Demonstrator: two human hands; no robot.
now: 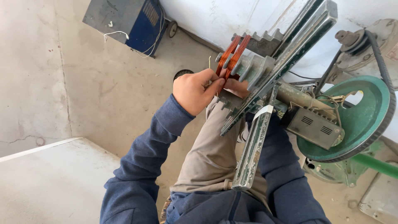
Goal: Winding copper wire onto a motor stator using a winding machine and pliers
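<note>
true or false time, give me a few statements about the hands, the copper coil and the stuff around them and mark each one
1. The left hand pinches at the orange copper wire coil. True.
2. The coil lies loose on the floor. False: it sits wound on the stepped grey metal former of the machine.
3. The right hand is mostly hidden behind the metal arm. True; its grip cannot be judged.
4. The big pulley wheel is red. False: it is green, with a dark belt around its rim.
5. A blue-grey box stands on the concrete floor by the wall. True.
</note>
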